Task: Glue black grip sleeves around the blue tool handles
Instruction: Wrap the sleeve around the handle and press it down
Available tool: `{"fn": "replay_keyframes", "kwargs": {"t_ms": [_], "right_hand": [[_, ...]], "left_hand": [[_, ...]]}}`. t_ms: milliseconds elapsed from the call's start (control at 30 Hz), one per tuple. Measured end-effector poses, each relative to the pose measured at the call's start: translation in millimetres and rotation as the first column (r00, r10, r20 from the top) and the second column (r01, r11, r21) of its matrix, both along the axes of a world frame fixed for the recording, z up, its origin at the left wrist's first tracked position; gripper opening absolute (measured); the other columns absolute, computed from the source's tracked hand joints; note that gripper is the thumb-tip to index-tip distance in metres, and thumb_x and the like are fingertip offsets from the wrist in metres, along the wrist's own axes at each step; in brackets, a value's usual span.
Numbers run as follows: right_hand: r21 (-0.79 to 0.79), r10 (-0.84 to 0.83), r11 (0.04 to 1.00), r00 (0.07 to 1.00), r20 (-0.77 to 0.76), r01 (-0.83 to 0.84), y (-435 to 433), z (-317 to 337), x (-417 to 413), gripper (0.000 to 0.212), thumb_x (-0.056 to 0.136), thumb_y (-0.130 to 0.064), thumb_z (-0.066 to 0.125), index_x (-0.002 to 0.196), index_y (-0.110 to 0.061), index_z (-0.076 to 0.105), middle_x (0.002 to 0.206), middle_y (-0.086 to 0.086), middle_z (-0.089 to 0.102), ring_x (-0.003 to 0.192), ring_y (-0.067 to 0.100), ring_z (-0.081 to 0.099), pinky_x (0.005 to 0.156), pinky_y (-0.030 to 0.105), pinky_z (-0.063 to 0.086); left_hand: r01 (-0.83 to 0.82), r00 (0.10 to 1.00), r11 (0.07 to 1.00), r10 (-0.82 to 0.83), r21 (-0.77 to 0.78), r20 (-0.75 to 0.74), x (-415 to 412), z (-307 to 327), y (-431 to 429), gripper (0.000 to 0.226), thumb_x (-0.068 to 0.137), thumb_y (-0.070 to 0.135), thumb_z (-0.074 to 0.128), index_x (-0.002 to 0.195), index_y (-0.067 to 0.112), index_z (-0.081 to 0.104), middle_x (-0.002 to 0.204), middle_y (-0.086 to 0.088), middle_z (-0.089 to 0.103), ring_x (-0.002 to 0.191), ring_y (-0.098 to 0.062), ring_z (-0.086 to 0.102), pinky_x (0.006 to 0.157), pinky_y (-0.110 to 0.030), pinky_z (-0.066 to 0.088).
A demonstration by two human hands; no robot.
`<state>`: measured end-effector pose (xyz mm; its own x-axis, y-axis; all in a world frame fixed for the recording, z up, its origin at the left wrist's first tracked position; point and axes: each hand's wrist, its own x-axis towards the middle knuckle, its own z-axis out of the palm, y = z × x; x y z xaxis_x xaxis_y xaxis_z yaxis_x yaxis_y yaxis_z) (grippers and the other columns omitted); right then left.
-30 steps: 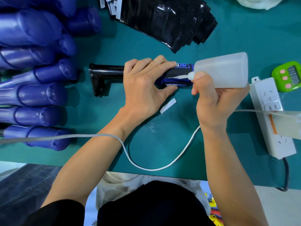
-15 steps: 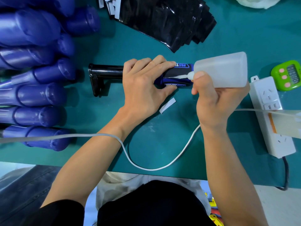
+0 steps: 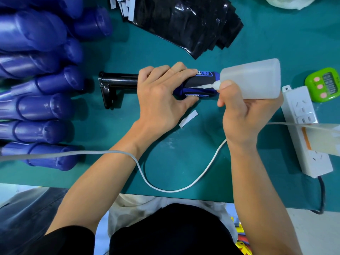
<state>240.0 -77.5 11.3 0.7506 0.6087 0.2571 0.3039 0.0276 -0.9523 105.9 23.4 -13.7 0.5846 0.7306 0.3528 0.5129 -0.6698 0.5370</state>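
A blue tool handle (image 3: 206,78) with a black grip sleeve around it lies sideways on a black stand (image 3: 114,87) at the table's middle. My left hand (image 3: 161,100) is wrapped over the handle, pressing the sleeve down. My right hand (image 3: 239,115) holds a translucent glue bottle (image 3: 253,78) tipped leftward, its white nozzle touching the sleeve's edge. A fanned stack of black grip sleeves (image 3: 184,24) lies at the back. Several bare blue handles (image 3: 36,107) are piled at the left.
A white paper strip (image 3: 188,118) lies just under the handle. A white cable (image 3: 165,186) loops across the green mat (image 3: 165,155). A white power strip (image 3: 305,129) and a green timer (image 3: 323,85) sit at the right. The table's front edge runs near my body.
Hands, bottle and handle keep almost the same pose; only a slight shift of the view is visible.
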Motion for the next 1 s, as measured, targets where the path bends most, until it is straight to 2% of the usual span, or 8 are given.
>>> {"fn": "replay_keyframes", "kwargs": {"t_ms": [300,467,633,800,1000], "right_hand": [[-0.042,-0.029,0.999,0.999,-0.026,0.028,-3.3,-0.9,2.1,0.022,0.086,-0.011,0.067,0.069,0.003,0.066,0.068,0.008,0.064,0.06,0.031,0.062,0.065,0.026,0.045],[-0.022,-0.031,0.999,0.998,-0.046,0.03,-2.6,2.2,1.3,0.014,0.083,-0.008,0.067,0.07,-0.005,0.064,0.072,-0.001,0.064,0.061,0.023,0.06,0.065,0.023,0.044],[-0.029,-0.039,0.999,0.998,-0.049,0.037,-3.2,0.8,2.9,0.022,0.084,-0.009,0.067,0.067,0.005,0.066,0.065,0.009,0.064,0.059,0.028,0.061,0.064,0.026,0.045],[0.012,-0.011,1.0,0.994,-0.109,0.013,-3.6,2.1,0.8,0.025,0.086,-0.007,0.065,0.064,0.006,0.062,0.056,0.015,0.058,0.051,0.031,0.055,0.061,0.025,0.043],[0.016,-0.02,1.0,0.993,-0.113,0.022,-1.6,4.5,-1.5,0.017,0.085,-0.008,0.066,0.069,-0.003,0.064,0.069,0.001,0.063,0.056,0.022,0.058,0.062,0.024,0.044]], "left_hand": [[-0.006,1.0,1.0,0.006,-0.008,0.009,0.8,0.6,-0.7,0.046,0.07,0.042,0.088,0.113,0.025,0.08,0.11,0.017,0.074,0.089,-0.017,0.063,0.093,-0.032,0.032],[-0.002,1.0,1.0,0.002,-0.014,0.003,0.7,-0.4,0.1,0.046,0.071,0.043,0.087,0.113,0.026,0.08,0.111,0.017,0.074,0.09,-0.015,0.063,0.094,-0.031,0.032],[-0.003,1.0,1.0,0.003,-0.008,0.0,0.7,-1.3,0.4,0.046,0.071,0.043,0.088,0.113,0.026,0.08,0.11,0.017,0.074,0.089,-0.016,0.063,0.094,-0.032,0.032],[0.002,1.0,1.0,-0.002,-0.008,0.002,0.6,-0.6,0.9,0.045,0.072,0.043,0.087,0.113,0.026,0.08,0.11,0.017,0.073,0.088,-0.016,0.063,0.093,-0.032,0.032],[0.003,1.0,1.0,-0.003,0.004,0.001,0.5,0.0,0.2,0.046,0.071,0.042,0.088,0.112,0.024,0.08,0.11,0.015,0.074,0.088,-0.017,0.063,0.093,-0.031,0.032]]}}
